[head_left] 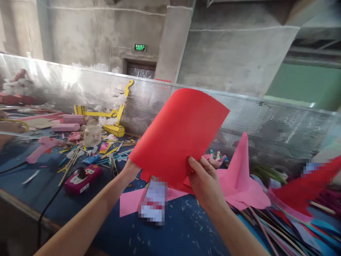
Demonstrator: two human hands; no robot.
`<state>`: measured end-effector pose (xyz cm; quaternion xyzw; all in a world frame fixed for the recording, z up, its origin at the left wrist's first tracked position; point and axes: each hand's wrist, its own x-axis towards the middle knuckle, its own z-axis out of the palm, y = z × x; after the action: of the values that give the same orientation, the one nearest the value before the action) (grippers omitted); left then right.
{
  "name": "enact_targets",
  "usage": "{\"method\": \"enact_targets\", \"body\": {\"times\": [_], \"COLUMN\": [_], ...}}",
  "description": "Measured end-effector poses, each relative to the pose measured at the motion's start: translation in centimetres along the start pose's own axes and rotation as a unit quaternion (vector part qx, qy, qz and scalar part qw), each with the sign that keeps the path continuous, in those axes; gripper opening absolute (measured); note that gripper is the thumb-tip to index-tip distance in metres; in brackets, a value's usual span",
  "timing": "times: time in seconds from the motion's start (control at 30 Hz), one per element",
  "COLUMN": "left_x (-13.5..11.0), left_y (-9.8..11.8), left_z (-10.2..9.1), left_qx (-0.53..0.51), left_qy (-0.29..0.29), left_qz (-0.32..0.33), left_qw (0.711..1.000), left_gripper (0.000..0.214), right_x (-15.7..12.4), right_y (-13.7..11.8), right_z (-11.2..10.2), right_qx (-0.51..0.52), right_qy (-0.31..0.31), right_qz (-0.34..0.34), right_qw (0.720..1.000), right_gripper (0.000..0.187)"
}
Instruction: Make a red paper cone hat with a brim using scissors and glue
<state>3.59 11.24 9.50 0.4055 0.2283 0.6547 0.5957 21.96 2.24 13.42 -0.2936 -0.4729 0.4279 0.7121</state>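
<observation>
Head view: I look down over a blue surface point(183, 231); the clock is read from the middle of what I see.
Red sheet point(181, 131): at the centre, lifted off the surface, tilted, its upper left side bowed round and one corner aimed at 2 o'clock.
Right grip point(205, 176): at 5 o'clock, pinching the sheet's lower edge, my thumb on the near face and my fingers folded behind.
Left grip: my left forearm point(98, 209) comes up from 7 o'clock and passes behind the sheet, so I cannot tell how these fingers stand.
Phone point(153, 202): between 6 and 7 o'clock, lying across a pink strip point(130, 202), its screen blurred.
Pink cone point(239, 167): at 4 o'clock, point up on a wide brim, near my right wrist.
Thin sticks point(277, 231): farther out at 4 o'clock, in a loose bundle.
Purple power strip point(82, 179): at 8 o'clock, a black plug point(82, 173) in it.
Pink glue gun point(42, 149): near 9 o'clock, on its side.
Glass jar point(92, 136): at 9 o'clock, among scraps.
Another person's hand point(9, 131): at 9 o'clock, by the edge of view.
Mesh screen point(149, 103): behind everything on the surface.
Exit sign point(140, 47): at 11 o'clock, lit green.
</observation>
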Motion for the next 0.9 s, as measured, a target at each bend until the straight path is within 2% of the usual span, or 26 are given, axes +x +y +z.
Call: {"method": "enact_targets", "body": {"times": [0.13, 0.27, 0.33, 0.47, 0.53, 0.57, 0.63, 0.7, 0.77, 0.83, 0.9], "left_x": [-2.5, -2.9, -2.7, -2.9, -3.5, -3.9, -4.8, -5.6, -6.1, -6.5, -6.6], "left_y": [0.6, 0.9, 0.9, 1.4, 1.8, 1.9, 1.9, 1.7, 1.4, 1.3, 1.4], "left_z": [1.4, 2.8, 3.0, 1.9, 0.8, 0.3, -0.6, -0.9, -0.7, 0.2, 1.4], "left_qx": [-0.031, -0.07, -0.046, 0.049, 0.066, 0.068, 0.074, 0.088, 0.095, 0.086, 0.088], "left_qy": [-0.032, -0.074, -0.111, -0.211, -0.229, -0.22, -0.165, -0.085, -0.03, -0.016, -0.044], "left_qz": [-0.01, -0.039, -0.05, -0.096, -0.123, -0.122, -0.085, -0.032, -0.028, -0.06, -0.065], "left_qw": [0.999, 0.994, 0.991, 0.972, 0.963, 0.965, 0.98, 0.992, 0.995, 0.994, 0.993], "left_gripper": [0.042, 0.044, 0.037, 0.021, 0.03, 0.037, 0.046, 0.044, 0.039, 0.035, 0.039], "right_x": [0.6, 1.7, 2.1, 2.3, 1.9, 1.6, 0.9, 0.1, -0.8, -1.7, -2.4], "right_y": [0.2, 0.8, 1.0, 0.7, 0.2, -0.2, -0.9, -1.5, -2.0, -2.3, -2.6], "right_z": [0.0, 0.1, 0.2, -0.3, -1.0, -1.3, -2.0, -2.7, -3.4, -3.9, -4.3], "right_qx": [-0.078, -0.005, 0.032, 0.027, -0.014, -0.044, -0.108, -0.152, -0.176, -0.21, -0.284], "right_qy": [0.045, 0.064, 0.067, 0.079, 0.078, 0.078, 0.09, 0.102, 0.099, 0.094, 0.108], "right_qz": [-0.039, -0.001, 0.014, -0.03, -0.057, -0.072, -0.103, -0.12, -0.111, -0.081, -0.077], "right_qw": [0.995, 0.998, 0.997, 0.996, 0.995, 0.993, 0.985, 0.976, 0.973, 0.97, 0.95], "right_gripper": [0.018, 0.022, 0.022, 0.021, 0.021, 0.02, 0.018, 0.019, 0.021, 0.023, 0.024]}}
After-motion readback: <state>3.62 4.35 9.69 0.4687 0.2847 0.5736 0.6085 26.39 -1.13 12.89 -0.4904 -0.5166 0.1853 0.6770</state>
